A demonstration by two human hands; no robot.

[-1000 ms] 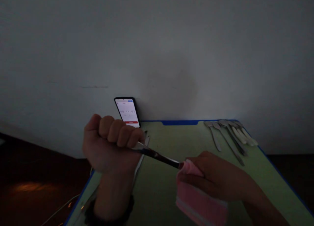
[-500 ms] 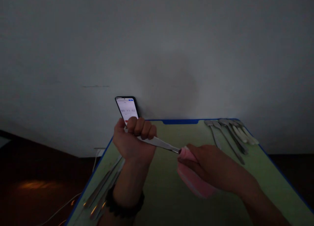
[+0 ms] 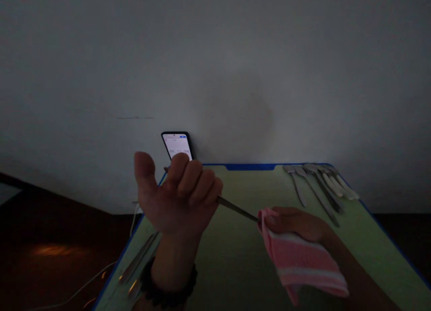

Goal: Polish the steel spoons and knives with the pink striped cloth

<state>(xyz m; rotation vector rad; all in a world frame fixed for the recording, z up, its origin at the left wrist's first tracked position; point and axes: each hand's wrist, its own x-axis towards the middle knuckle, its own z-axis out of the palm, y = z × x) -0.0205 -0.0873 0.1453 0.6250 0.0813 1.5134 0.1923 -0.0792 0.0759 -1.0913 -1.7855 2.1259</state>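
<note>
My left hand [image 3: 180,201] has its fingers curled round a slim metal piece of cutlery [image 3: 237,208], with the thumb sticking up and apart. The cutlery slants down to the right, and its far end goes into a pink-and-white striped cloth [image 3: 310,259]. My right hand [image 3: 296,223] pinches that cloth around the end, thumb on top, while the rest of the cloth hangs below. Whether this piece is a knife, spoon or fork is hidden by the hand and cloth.
A green table [image 3: 235,266] with a blue edge stands against a grey wall. Behind my left hand a phone [image 3: 177,144] showing a timer leans on the wall. Several spoons and white-handled utensils [image 3: 313,180] lie at the back right. More metal cutlery [image 3: 138,259] lies at the left edge.
My left hand has turned and its thumb has lifted off the cutlery. My right hand has shifted slightly right and down with the cloth, which now hangs more spread out.
</note>
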